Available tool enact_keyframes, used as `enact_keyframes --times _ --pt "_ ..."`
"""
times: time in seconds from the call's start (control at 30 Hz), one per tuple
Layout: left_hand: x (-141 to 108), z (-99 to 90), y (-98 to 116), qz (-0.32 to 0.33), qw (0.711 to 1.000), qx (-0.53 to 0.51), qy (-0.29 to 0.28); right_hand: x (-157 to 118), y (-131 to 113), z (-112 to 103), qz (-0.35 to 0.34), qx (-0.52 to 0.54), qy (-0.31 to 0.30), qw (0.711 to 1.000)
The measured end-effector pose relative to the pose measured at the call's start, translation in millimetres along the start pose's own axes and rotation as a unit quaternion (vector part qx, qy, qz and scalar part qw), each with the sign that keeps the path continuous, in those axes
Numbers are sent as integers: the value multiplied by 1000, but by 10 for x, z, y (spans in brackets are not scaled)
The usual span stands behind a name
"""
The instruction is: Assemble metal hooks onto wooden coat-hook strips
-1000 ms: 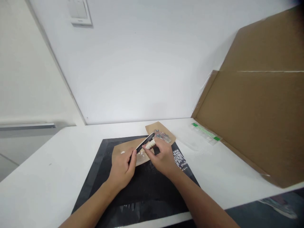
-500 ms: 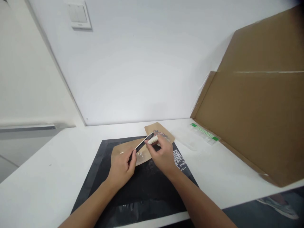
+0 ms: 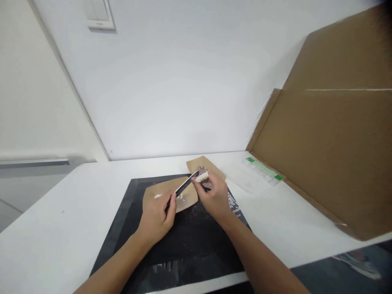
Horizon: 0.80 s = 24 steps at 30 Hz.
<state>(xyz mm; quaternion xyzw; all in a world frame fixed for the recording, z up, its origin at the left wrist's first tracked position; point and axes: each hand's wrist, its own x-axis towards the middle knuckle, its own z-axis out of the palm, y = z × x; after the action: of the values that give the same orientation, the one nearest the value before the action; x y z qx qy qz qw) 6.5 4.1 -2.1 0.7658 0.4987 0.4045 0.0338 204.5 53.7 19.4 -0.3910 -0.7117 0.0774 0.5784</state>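
Holding the near end of a long, narrow black strip with a white edge (image 3: 184,187), the left hand (image 3: 157,216) is closed around it. The strip slants toward the far right above a brown paper sheet (image 3: 165,186) bearing small white bits (image 3: 181,197); that sheet lies on a black rectangular mat (image 3: 196,241) on the white worktop (image 3: 61,237). The right hand (image 3: 196,180) is narrowed beside the strip's far end, a ribbed cream-white tube (image 3: 202,177) at its index finger; whether its fingertips pinch anything, I cannot tell. Beyond lies a second brown paper sheet (image 3: 195,164); short white pieces (image 3: 234,207) sit on the mat's right side.
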Motion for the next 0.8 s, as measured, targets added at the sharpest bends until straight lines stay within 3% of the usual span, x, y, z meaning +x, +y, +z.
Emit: enact_keyframes --times 0.17,0.43,0.67,0.8 --pt "-8 7 -29 -4 1000 -8 -4 -45 -87 26 -84 -14 -86 993" --pt "-8 -8 13 -8 999 -33 -22 32 98 -46 29 -12 -10 999" --pt "2 -34 -7 -44 998 -47 -25 -92 -78 59 -82 -4 -128 988" --pt "7 -47 4 -57 997 -54 -25 -53 -12 20 -49 -14 -91 994"
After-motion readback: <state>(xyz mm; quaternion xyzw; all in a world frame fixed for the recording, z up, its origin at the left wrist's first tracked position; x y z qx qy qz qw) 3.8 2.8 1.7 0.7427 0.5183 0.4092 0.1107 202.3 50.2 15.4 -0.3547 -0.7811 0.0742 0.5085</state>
